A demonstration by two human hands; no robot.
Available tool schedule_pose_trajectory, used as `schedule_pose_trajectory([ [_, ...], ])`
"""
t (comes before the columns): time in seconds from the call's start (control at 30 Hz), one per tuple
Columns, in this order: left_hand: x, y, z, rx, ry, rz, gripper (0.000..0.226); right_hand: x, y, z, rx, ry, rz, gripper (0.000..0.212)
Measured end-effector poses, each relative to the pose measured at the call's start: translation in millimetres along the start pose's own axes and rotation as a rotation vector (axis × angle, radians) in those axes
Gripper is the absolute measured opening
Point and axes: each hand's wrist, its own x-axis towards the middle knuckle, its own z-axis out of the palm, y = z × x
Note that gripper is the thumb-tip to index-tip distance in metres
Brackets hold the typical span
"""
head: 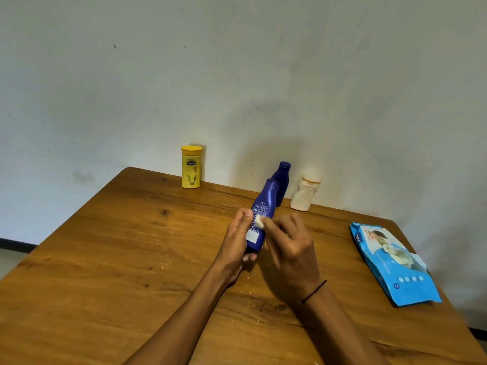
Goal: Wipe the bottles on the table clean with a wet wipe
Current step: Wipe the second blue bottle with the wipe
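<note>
My left hand (235, 239) grips a dark blue bottle (264, 204) by its lower half, holding it tilted above the table with the cap pointing away. My right hand (292, 243) pinches a small white wet wipe (260, 222) and presses it against the bottle's side, next to my left thumb. A second blue bottle (282, 180) stands upright behind the held one. A yellow bottle (191, 167) stands at the table's far edge. A white bottle (305, 194) stands to the right of the blue one.
A blue pack of wet wipes (392, 264) lies flat near the right edge of the wooden table (105, 259). Small crumbs are scattered on the wood near my wrists. A pale wall rises right behind the bottles.
</note>
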Motion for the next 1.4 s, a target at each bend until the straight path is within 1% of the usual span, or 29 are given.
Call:
schedule_pose_trajectory([
  [0.1,-1,0,1,-0.011,-0.002,-0.055,0.048,-22,-6,3,-0.012,-0.055,-0.075,0.038],
  [0.2,0,-1,1,0.052,-0.01,-0.013,0.042,-28,-4,5,-0.038,-0.055,-0.172,0.048],
  [0.27,-1,1,4,0.094,-0.016,0.001,0.036,-26,-3,5,-0.085,-0.026,-0.173,0.051],
  [0.33,-1,2,6,0.116,-0.024,0.011,0.03,-16,0,4,-0.135,0.027,-0.132,0.049],
  [0.4,-2,1,7,0.14,-0.021,0.033,0.027,2,9,3,-0.173,0.112,-0.111,0.039],
  [0.47,-2,0,6,0.168,-0.008,0.039,0.027,23,24,2,-0.161,0.182,-0.067,0.039],
  [0.53,-2,1,5,0.182,-0.008,0.033,0.026,40,37,0,-0.115,0.204,-0.004,0.045],
  [0.6,-3,1,5,0.164,-0.015,0.017,0.03,50,41,-1,-0.097,0.194,0.018,0.051],
  [0.7,-2,1,4,0.121,-0.016,-0.01,0.041,54,38,4,-0.1,0.21,0.024,0.049],
  [0.77,-2,1,3,0.062,-0.03,-0.021,0.046,55,38,6,-0.034,0.282,0.121,0.038],
  [0.8,-3,1,1,0.023,-0.036,-0.03,0.047,56,39,6,0.012,0.325,0.19,0.032],
  [0.87,-3,2,-2,-0.036,-0.067,-0.044,0.045,56,37,7,0.1,0.379,0.297,0.026],
  [0.93,-4,2,-3,-0.05,-0.114,-0.03,0.046,55,35,6,0.163,0.362,0.302,0.025],
  [1.03,-4,2,1,-0.039,-0.178,0.017,0.064,54,34,3,0.149,0.243,0.208,0.026],
  [1.1,-3,2,2,-0.012,-0.172,0.031,0.072,53,35,0,0.066,0.15,0.105,0.036],
  [1.17,-3,3,1,-0.007,-0.16,0.036,0.078,50,38,-1,0.019,0.101,0.055,0.047],
  [1.23,-4,3,0,-0.031,-0.171,0.032,0.082,46,39,-1,0.052,0.099,0.095,0.047],
  [1.33,-3,4,-2,-0.114,-0.202,0.001,0.081,36,35,1,0.192,0.185,0.196,0.032],
  [1.4,-3,3,-5,-0.193,-0.231,-0.027,0.08,30,28,4,0.247,0.228,0.207,0.034],
])
